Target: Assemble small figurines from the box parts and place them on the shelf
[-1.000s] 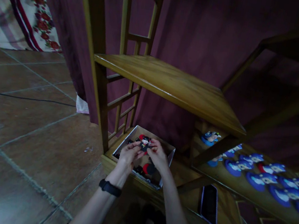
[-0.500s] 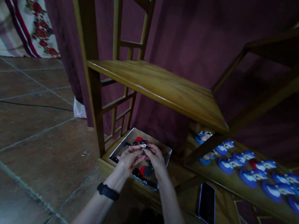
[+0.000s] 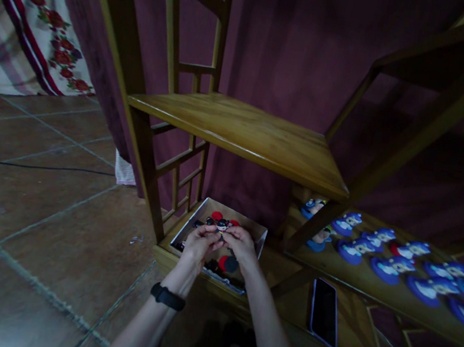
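Over a shallow cardboard box, both my hands hold one small black-haired figurine upright between the fingertips. My left hand, below a black wristband, is closed on its left side. My right hand pinches it from the right. The lower part of the figurine is partly covered by my fingers. Inside the box lie several more black and red figurines, among them pieces with a red round part and a dark round base.
The box stands on the low board of a wooden shelf unit, under a wooden shelf. To the right, several blue figurines stand in rows. A phone lies on the lower board. A cable crosses the tiled floor at left.
The figurine has tilted or turned slightly in my fingers, and both hands keep hold of it. The view has shifted a little.
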Available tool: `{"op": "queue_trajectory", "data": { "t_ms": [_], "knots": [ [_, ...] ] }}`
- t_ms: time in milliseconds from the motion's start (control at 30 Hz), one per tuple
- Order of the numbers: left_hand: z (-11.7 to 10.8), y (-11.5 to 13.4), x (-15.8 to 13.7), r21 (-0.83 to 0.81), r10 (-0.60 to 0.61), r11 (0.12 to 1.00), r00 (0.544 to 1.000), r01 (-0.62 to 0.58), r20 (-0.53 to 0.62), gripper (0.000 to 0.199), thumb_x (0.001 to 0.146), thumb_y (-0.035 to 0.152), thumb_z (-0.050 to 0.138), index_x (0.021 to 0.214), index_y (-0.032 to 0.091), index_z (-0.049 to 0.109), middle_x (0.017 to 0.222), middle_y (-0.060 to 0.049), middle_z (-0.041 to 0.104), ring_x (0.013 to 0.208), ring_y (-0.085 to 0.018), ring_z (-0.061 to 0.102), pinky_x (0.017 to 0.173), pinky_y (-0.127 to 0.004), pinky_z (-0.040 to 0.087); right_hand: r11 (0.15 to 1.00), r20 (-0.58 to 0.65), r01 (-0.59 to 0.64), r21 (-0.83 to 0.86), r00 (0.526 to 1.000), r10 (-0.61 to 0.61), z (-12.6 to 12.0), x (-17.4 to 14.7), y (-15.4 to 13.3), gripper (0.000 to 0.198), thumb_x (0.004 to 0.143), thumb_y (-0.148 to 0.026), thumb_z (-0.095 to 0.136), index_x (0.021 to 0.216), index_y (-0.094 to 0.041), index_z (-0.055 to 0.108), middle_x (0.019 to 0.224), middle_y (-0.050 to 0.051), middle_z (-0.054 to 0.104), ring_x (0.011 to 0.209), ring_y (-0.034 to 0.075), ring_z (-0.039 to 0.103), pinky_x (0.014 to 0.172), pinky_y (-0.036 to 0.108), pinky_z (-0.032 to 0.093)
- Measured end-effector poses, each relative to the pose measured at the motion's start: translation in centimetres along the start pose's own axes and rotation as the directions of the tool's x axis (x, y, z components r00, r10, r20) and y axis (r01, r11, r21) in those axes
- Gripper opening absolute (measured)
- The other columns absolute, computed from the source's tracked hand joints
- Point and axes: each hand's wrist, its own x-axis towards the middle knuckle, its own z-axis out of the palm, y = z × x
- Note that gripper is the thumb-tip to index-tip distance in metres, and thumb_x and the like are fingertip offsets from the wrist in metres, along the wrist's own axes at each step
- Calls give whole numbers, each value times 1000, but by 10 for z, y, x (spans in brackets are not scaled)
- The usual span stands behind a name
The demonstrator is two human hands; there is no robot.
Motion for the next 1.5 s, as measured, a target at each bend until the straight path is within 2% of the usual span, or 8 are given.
{"op": "queue_trajectory", "data": {
  "t_ms": [167, 367, 533, 700, 1000, 1167, 1333, 1500],
  "knots": [
    [-1, 2, -2, 4, -15, 1000, 1000, 15, -3, 22, 62, 0, 65, 78, 12, 56, 65, -3, 64, 54, -11, 62, 58, -24, 53, 999, 33, -18, 33, 999, 17, 2, -7, -8, 20, 58, -34, 64, 69, -17, 61, 70, 1, 63, 63, 13, 58, 58, 25, 46],
    [-3, 6, -3, -25, 4, 1000, 992, -1, 129, 28, 60, 3, 67, 84, 14, 58, 69, -2, 64, 63, -12, 63, 68, -28, 53, 1000, -3, -1, 25, 1000, 1, 3, -12, -18, 25, 60, -35, 63, 78, -18, 58, 74, 1, 64, 67, 14, 59, 58, 25, 47],
    [-2, 13, -6, 78, 48, 994, 963, -70, 264, 44, 51, 9, 75, 92, 14, 62, 76, -3, 66, 70, -14, 62, 72, -29, 50, 1000, -47, 0, 20, 999, 1, 2, -10, -21, 29, 60, -32, 62, 85, -20, 56, 76, 1, 64, 64, 14, 60, 56, 24, 47],
    [0, 20, -9, 181, 84, 974, 955, -140, 285, 56, 45, 12, 77, 99, 15, 62, 71, -1, 66, 59, -12, 59, 66, -26, 48, 994, 3, -41, 101, 999, 41, -1, -8, -18, 30, 61, -31, 60, 89, -19, 60, 86, 3, 65, 68, 14, 61, 59, 26, 49],
    [-9, 20, -18, 369, 189, 875, 923, -313, 335, 29, 50, 19, 75, 78, 16, 66, 57, 2, 61, 47, -7, 49, 48, -17, 36, 995, 104, 23, 98, 994, -33, 2, -17, -20, 22, 64, -27, 59, 83, -18, 64, 80, 2, 66, 57, 11, 56, 48, 21, 43],
    [-15, 26, -34, 389, 161, 875, 931, -289, 328, 38, 50, 22, 77, 86, 14, 67, 63, 0, 64, 53, -8, 52, 55, -19, 39, 977, 169, -32, 212, 986, -4, 3, -37, -25, 29, 61, -26, 66, 88, -17, 65, 83, 4, 67, 60, 12, 58, 52, 23, 45],
    [-18, 29, -61, 312, 86, 928, 933, -202, 348, 45, 50, 22, 78, 92, 12, 66, 75, -5, 67, 64, -13, 58, 66, -25, 44, 918, 222, -104, 382, 975, 17, -5, -74, -28, 43, 59, -24, 71, 100, -19, 61, 94, 5, 66, 83, 16, 61, 73, 28, 48],
    [-15, 29, -102, 259, 39, 955, 928, -143, 370, 44, 52, 19, 78, 94, 11, 65, 76, -6, 68, 67, -15, 61, 74, -29, 44, 896, 190, -46, 442, 981, -43, -10, -117, -37, 43, 58, -22, 73, 100, -20, 61, 95, 4, 64, 86, 17, 60, 78, 31, 46]
  ]
}}
